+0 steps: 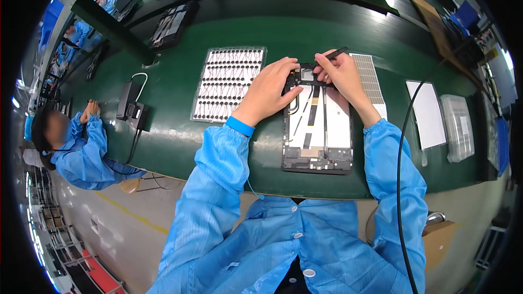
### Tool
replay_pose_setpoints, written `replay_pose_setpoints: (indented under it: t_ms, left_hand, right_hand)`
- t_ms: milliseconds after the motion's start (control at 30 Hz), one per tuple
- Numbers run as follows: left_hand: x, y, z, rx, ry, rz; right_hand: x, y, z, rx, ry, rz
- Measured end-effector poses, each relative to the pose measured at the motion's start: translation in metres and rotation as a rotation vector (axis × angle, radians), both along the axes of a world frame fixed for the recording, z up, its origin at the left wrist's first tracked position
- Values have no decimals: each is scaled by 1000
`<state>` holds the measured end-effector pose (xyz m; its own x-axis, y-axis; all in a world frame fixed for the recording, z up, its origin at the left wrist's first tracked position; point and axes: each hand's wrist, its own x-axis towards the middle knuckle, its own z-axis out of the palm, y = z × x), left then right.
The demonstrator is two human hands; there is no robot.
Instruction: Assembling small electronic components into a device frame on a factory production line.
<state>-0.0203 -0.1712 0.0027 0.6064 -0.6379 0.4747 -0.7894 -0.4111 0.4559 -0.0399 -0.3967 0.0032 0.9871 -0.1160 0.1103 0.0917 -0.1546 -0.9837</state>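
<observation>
A flat, rectangular uncovered device, its smooth pale plate framed in black, lies near the front edge of the glossy green bench. The left hand rests on it, thumb spread; the right hand pinches a slim black stick, its lower tip hidden.

Our left hand touches an open tablet on the green desk; our right hand holds a black stick.
</observation>
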Motion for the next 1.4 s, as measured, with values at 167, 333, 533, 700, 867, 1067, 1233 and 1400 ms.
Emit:
replay_pose_setpoints:
  t_ms: [167, 333, 533, 700, 867, 1067, 1233, 1400]
  left_hand:
    - [-4, -2, 7, 49, -24, -17]
    - [-4, -7, 8, 88, -172, -66]
    - [0, -7, 9, 143, -191, -128]
    - [-19, -40, 25, 128, -229, -230]
    - [-49, -107, 22, 288, -155, -482]
    - [-52, -114, 12, 422, -120, -483]
    - [-54, -121, 14, 433, -90, -482]
    - [-53, -120, 12, 415, -106, -473]
  right_hand:
    - [-6, 3, 4, -37, 17, 20]
    - [-8, 2, 1, -6, -113, -38]
    - [-31, -39, 37, -40, -244, -115]
    - [-87, -134, 7, -5, -23, -56]
    - [-122, -148, -5, 128, -9, -62]
    - [-118, -140, -10, 13, 87, -33]
    - [-119, -142, -9, -41, 102, -56]
    - [-114, -144, -16, -74, 85, -24]
